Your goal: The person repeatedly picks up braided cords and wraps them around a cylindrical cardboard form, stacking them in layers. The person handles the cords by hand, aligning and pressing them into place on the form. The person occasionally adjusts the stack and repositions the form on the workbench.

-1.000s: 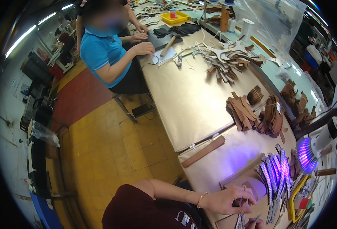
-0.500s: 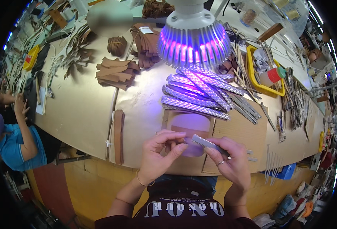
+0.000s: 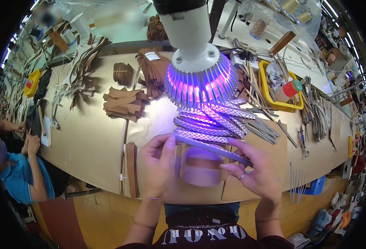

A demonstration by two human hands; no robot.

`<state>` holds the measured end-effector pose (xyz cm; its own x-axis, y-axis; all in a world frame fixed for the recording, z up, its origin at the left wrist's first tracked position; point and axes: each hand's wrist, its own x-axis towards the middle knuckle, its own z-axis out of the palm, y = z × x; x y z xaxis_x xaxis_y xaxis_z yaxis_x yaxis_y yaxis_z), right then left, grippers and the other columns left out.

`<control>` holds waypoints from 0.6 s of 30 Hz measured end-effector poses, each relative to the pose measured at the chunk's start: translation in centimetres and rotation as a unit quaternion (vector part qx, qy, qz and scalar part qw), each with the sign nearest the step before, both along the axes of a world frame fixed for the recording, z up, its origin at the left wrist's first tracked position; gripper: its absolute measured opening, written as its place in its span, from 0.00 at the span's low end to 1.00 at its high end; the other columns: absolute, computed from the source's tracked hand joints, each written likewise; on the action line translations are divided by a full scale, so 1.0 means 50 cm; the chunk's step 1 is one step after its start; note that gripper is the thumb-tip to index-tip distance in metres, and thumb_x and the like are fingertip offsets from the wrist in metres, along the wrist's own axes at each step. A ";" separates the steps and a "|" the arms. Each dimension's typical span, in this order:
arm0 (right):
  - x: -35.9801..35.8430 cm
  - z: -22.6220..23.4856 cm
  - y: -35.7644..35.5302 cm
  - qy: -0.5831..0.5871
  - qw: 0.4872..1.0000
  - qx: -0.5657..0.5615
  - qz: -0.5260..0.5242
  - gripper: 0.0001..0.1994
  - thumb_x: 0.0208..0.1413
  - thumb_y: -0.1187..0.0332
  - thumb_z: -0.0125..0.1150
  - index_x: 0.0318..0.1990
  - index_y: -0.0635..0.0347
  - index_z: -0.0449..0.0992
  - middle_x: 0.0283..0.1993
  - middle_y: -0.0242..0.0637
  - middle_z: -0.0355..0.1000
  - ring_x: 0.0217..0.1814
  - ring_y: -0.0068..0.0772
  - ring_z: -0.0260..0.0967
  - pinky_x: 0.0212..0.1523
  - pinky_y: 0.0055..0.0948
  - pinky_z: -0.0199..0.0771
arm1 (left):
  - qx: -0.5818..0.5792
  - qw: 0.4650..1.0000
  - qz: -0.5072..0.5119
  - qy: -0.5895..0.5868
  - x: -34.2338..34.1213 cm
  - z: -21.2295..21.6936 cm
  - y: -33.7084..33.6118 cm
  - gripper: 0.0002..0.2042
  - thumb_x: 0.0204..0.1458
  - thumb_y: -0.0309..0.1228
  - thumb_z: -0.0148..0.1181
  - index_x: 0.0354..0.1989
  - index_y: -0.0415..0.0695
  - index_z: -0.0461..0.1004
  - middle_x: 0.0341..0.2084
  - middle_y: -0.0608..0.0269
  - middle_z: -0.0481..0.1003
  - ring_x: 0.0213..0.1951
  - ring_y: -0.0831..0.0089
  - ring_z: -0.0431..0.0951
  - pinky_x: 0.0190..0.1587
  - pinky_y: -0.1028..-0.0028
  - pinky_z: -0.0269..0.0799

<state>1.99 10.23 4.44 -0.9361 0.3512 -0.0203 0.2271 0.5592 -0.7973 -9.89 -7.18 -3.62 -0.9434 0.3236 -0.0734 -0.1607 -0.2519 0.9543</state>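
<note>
A narrow grey strip [image 3: 212, 149] is stretched between my two hands, slanting down to the right above the table. My left hand [image 3: 160, 155] pinches its left end between thumb and fingers. Toward the other end, my right hand [image 3: 253, 166] grips it, wearing a ring. Just beyond the strip lies a pile of braided straps [image 3: 207, 136], lit violet by a finned lamp [image 3: 201, 81] overhead. Below the strip stands a round, drum-like block [image 3: 201, 176] with a brown band [image 3: 203, 163] around it.
Bundles of brown strips [image 3: 125, 103] lie to the left. A long brown strip bundle [image 3: 131, 170] rests near the front edge. At right is a yellow basket [image 3: 282, 106] holding a red bottle with a green cap [image 3: 288, 90]. A person in blue [image 3: 25, 174] sits at far left.
My left hand has risen and taken hold of the strip's end. The strip now spans both hands, closer to the braided pile. The view has shifted, showing more of the lamp.
</note>
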 end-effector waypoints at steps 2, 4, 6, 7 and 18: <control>0.003 0.004 0.019 -0.009 1.000 -0.017 0.007 0.16 0.53 0.69 0.68 0.49 0.61 0.77 0.38 0.40 0.75 0.32 0.30 0.73 0.32 0.29 0.73 | 0.018 1.000 0.010 -0.018 -0.016 0.000 -0.011 0.08 0.61 0.26 0.55 0.42 0.34 0.77 0.27 0.63 0.75 0.20 0.87 0.62 0.22 0.83 0.53; 0.005 0.003 0.030 0.028 0.999 -0.013 0.028 0.13 0.52 0.73 0.67 0.46 0.60 0.79 0.37 0.40 0.74 0.34 0.32 0.74 0.32 0.28 0.74 | 0.049 0.998 -0.019 -0.038 -0.023 0.001 -0.020 0.10 0.61 0.27 0.55 0.45 0.33 0.77 0.30 0.63 0.77 0.23 0.85 0.66 0.25 0.83 0.60; 0.004 -0.003 0.033 0.072 0.996 0.034 0.029 0.12 0.50 0.77 0.65 0.44 0.58 0.80 0.37 0.40 0.74 0.35 0.33 0.74 0.33 0.28 0.74 | 0.087 0.994 -0.042 -0.053 -0.027 0.001 -0.024 0.11 0.62 0.27 0.55 0.48 0.34 0.76 0.32 0.61 0.79 0.26 0.82 0.71 0.27 0.81 0.65; 0.002 -0.008 0.031 0.098 0.992 0.080 0.023 0.13 0.49 0.79 0.64 0.43 0.57 0.81 0.36 0.39 0.74 0.35 0.34 0.74 0.33 0.28 0.74 | 0.112 0.991 -0.052 -0.053 -0.028 0.001 -0.025 0.12 0.62 0.27 0.55 0.49 0.34 0.76 0.32 0.60 0.79 0.27 0.80 0.74 0.28 0.80 0.68; 0.004 -0.060 0.048 0.180 0.949 0.258 0.004 0.19 0.40 0.82 0.64 0.42 0.53 0.82 0.35 0.36 0.74 0.34 0.36 0.73 0.32 0.31 0.72 | 0.110 0.990 -0.042 -0.072 -0.029 -0.017 0.007 0.10 0.61 0.24 0.54 0.47 0.34 0.75 0.34 0.52 0.79 0.32 0.69 0.82 0.33 0.73 0.81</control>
<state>2.18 12.62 1.43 -0.8529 0.2197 0.4737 -0.0138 0.8974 -0.4411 -11.33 -6.81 -4.49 -0.8972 0.4239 -0.1242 -0.3202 -0.4306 0.8438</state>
